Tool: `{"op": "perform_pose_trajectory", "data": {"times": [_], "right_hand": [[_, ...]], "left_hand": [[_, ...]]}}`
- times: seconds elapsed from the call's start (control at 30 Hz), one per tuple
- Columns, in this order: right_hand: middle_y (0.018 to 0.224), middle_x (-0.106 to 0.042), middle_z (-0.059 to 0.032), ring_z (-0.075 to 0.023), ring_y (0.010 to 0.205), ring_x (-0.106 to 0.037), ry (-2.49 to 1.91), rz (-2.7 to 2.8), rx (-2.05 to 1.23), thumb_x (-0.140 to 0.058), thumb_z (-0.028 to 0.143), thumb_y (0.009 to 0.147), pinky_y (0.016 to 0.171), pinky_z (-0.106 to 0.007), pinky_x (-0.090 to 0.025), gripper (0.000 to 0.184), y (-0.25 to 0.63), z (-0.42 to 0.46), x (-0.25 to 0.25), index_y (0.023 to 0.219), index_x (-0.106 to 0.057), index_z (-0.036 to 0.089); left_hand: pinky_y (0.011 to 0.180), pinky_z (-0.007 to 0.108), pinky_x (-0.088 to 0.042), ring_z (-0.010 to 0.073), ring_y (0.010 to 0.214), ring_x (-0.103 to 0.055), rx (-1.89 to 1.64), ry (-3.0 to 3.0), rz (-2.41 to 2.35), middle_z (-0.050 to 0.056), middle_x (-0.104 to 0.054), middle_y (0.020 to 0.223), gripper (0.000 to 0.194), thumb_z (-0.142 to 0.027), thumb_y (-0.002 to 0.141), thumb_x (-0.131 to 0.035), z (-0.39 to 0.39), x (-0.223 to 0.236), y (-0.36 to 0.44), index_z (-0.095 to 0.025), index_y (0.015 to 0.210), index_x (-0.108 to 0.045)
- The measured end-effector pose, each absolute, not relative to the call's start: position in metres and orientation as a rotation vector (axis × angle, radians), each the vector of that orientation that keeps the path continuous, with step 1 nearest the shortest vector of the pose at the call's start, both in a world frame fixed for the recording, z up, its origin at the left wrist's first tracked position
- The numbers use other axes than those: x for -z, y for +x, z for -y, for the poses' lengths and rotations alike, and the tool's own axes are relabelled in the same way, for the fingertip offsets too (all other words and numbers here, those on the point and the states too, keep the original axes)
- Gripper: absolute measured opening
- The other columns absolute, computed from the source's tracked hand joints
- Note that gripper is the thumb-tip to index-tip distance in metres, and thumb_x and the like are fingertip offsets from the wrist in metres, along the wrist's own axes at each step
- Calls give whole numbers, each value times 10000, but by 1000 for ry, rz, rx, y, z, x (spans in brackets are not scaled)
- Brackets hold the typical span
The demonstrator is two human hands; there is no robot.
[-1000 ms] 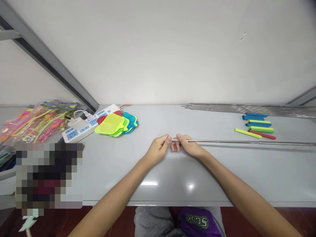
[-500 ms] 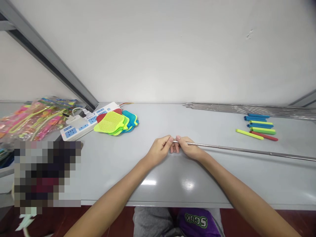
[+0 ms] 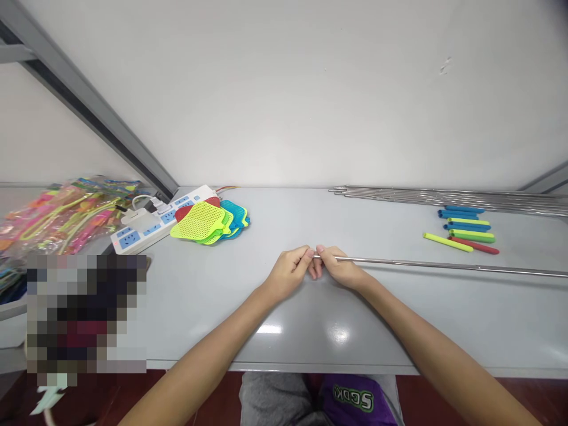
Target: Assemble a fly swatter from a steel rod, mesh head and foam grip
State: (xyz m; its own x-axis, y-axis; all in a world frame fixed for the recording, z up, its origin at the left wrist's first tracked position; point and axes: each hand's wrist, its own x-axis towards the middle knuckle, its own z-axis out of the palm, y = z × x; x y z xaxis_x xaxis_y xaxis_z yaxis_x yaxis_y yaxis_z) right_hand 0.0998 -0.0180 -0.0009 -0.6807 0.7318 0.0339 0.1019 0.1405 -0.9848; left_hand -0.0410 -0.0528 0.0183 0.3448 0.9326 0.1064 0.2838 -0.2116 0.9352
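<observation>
A thin metal telescopic rod (image 3: pixel 426 264) runs from my hands out past the right edge of the view, a little above the table. My left hand (image 3: pixel 290 269) pinches its tip between thumb and fingers. Close beside it, my right hand (image 3: pixel 338 266) is closed around the rod near the same end. Fly swatter heads (image 3: pixel 202 222) in yellow, green, blue and red lie in a stack to the left. Over on the right are several plastic handle tubes (image 3: pixel 469 226) in blue, yellow, green and red.
More metal rods (image 3: pixel 444 198) lie along the wall at the back right. A white power strip (image 3: pixel 166 222) with plugs sits behind the swatter heads. Plastic-wrapped items (image 3: pixel 66 216) are piled at the far left, above a blurred-out patch (image 3: pixel 86 313).
The rod's far part has swung slightly toward the back of the table. Both hands keep their grip at its near end.
</observation>
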Motion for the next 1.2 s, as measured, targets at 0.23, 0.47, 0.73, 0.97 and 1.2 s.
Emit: {"op": "perform_pose_trajectory", "data": {"times": [0.23,0.47,0.73,0.97,1.2], "right_hand": [[474,-477,-9,-107,536,-472,-909,1923,-1563,-179,457,832,598,-228,-363,562,100,16,-1,455,-469,158],[439,-429,10,-87,468,-431,-1009,1820,-1527,-288,464,806,536,-218,-342,502,99,15,-5,456,-462,148],[369,-344,34,-68,368,-321,-953,1368,-1543,-400,443,763,417,-220,-254,435,101,11,2,432,-385,161],[378,-331,31,-71,355,-354,-951,1268,-1589,-416,458,746,392,-219,-259,444,100,8,5,420,-405,156],[365,-365,28,-68,354,-387,-1016,1428,-1513,-362,451,773,414,-209,-310,469,98,10,1,438,-467,141]], "left_hand": [[676,207,-384,93,632,-507,-876,1793,-1138,-2,-558,618,396,-330,846,-225,51,-22,-42,-157,631,-509],[484,193,-264,61,478,-288,-892,1944,-1366,-50,-289,499,341,-355,822,-289,43,-16,-52,-158,554,-363],[487,197,-241,61,485,-260,-961,1917,-1418,-50,-247,514,328,-358,820,-286,37,-17,-56,-165,555,-287],[474,206,-224,64,476,-244,-1031,1885,-1495,-51,-221,508,343,-390,810,-290,33,-14,-61,-168,549,-283],[473,203,-225,67,480,-256,-1044,1872,-1529,-51,-227,506,339,-390,805,-297,31,-13,-63,-168,548,-292]]}}
